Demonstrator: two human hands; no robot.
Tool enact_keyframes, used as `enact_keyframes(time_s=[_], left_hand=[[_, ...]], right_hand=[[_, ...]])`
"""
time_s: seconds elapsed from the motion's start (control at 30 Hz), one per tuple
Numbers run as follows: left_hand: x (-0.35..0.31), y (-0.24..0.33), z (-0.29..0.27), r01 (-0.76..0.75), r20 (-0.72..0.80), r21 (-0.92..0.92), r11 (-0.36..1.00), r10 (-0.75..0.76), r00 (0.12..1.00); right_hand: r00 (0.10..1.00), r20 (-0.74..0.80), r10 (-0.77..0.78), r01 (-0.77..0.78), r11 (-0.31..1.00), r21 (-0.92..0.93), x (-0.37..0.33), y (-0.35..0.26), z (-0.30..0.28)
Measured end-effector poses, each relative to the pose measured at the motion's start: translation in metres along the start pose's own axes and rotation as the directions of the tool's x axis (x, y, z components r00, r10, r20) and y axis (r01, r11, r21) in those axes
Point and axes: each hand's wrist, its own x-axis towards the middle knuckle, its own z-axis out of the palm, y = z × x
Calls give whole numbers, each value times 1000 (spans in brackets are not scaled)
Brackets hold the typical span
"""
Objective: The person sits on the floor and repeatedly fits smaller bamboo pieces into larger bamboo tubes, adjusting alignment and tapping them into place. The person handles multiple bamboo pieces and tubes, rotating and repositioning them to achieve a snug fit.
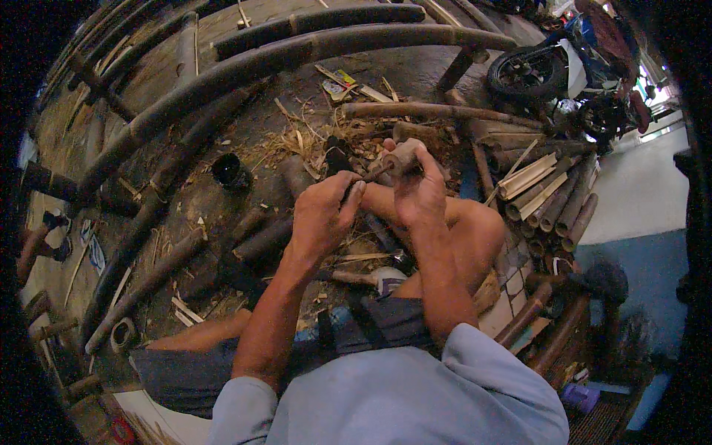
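Above my bent right leg, my hands are close together. My left hand [320, 210] is closed round a thin dark rod [377, 175], its thumb lying along it; I cannot make out whether it is a tool or a stick. My right hand [421, 191] grips a short, stubby grey-brown piece [405, 153] with a round end, perhaps wood or bamboo. The rod's far tip meets or nearly meets that round end. Beyond the hands, wood shavings [297, 141] and split slivers litter the floor.
Long bamboo poles [311, 46] form a low frame ahead and to the left. A dark round container [231, 172] stands left of my hands. Cut bamboo lengths [552, 211] are stacked at right, by a white-and-blue wall [638, 259]. A motorcycle [528, 72] stands at the far right.
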Motion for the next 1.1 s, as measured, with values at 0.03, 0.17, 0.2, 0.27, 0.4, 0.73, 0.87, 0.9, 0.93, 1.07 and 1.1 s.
enact_keyframes(time_s=[0.03,0.17,0.2,0.27,0.4,0.73,0.87,0.9,0.93,1.07,1.1], left_hand=[[1,-1,-1,8,3,8,1000,-8,1000],[3,-6,-3,45,36,13,999,-46,998],[2,-7,-3,34,34,10,999,-35,999],[2,-8,-3,42,31,17,999,-42,999],[1,-12,-3,81,75,-30,996,-79,994],[-3,-17,12,43,-53,-177,983,-53,997],[-3,-25,16,283,159,-536,795,-234,959],[-2,-27,16,264,162,-544,796,-209,964],[-1,-29,18,236,135,-552,800,-193,972],[-5,-37,24,281,78,-546,789,-286,955],[-8,-41,24,371,110,-585,721,-383,917]], right_hand=[[999,4,-45,45,999,-20,1,1,-1],[970,15,-243,240,947,-214,1,8,-2],[960,48,-276,279,926,-253,1,9,-2],[934,114,-338,356,875,-327,0,10,-2],[902,219,-373,432,760,-485,-3,7,1],[762,421,-493,612,333,-718,-1,23,2],[731,551,-403,656,191,-730,1,16,5],[753,545,-369,637,197,-745,1,13,8],[775,536,-336,615,200,-763,1,12,11],[783,598,-169,612,43,-789,3,19,20],[725,671,-157,682,29,-731,5,24,22]])
